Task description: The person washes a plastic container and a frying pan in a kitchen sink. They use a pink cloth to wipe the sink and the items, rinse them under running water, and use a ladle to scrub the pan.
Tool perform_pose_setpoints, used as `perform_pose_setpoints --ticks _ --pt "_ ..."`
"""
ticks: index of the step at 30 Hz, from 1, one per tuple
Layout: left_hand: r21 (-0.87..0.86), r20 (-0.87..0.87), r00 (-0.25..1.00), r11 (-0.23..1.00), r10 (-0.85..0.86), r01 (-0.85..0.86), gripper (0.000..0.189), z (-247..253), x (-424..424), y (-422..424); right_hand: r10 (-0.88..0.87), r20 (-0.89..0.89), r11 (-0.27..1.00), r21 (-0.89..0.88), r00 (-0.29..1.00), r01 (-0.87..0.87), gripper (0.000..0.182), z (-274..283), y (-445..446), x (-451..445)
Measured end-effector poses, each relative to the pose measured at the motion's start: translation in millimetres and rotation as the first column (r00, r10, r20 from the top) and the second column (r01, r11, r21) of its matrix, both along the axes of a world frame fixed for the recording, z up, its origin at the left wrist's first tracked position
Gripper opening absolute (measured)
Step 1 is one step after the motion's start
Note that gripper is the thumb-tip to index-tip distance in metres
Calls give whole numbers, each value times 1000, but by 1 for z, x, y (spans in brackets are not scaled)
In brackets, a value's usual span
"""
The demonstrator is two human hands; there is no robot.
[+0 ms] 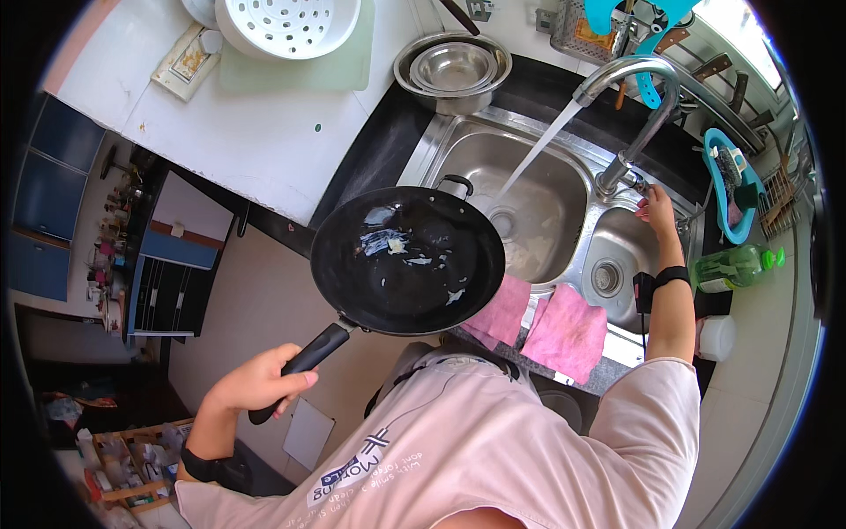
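Observation:
My left hand (268,382) is closed round the black handle of a black wok (423,264), which is held up beside the sink and partly over its near left edge. Inside the wok are water and pale food scraps. My right hand (655,206) is at the small lever at the base of a chrome faucet (661,119); its fingers touch the lever. Water (542,149) streams from the spout into the large steel basin (562,198). Two pink cloths (568,330) hang over the sink's front edge, near the wok.
Nested steel bowls (456,69) stand behind the sink. A white colander (284,26) sits on a pale cutting board (297,73) at the upper left. On the right are a blue tray (730,192) with scrubbers, a green soap bottle (733,268) and a knife rack (727,112).

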State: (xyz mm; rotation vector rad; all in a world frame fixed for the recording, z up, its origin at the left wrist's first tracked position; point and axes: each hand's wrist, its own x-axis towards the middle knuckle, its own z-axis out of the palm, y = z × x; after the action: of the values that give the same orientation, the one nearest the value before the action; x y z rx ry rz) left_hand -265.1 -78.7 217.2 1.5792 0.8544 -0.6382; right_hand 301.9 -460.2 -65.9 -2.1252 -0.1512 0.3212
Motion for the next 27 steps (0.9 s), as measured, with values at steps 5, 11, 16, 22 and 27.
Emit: perform_pose_setpoints --ticks 5,11,16,22,27 --pt "-304 -152 958 911 243 -279 31 -12 -1 18 2 1 1000 -9 1000 -2 30 -2 -4 3" --pt "-540 -174 913 739 370 -402 24 -48 -21 24 12 17 1000 2 1000 -12 29 -7 -3 6" --pt "-636 -178 904 655 389 -408 20 -55 -25 27 -1 9 1000 23 1000 1 29 -5 -2 3" --pt "-536 -215 918 746 333 -396 24 -50 -20 22 6 23 999 32 1000 -7 27 -5 -3 2" --pt "-486 -207 939 805 274 -342 29 -49 -18 18 -6 43 998 66 999 3 30 -8 -3 2"
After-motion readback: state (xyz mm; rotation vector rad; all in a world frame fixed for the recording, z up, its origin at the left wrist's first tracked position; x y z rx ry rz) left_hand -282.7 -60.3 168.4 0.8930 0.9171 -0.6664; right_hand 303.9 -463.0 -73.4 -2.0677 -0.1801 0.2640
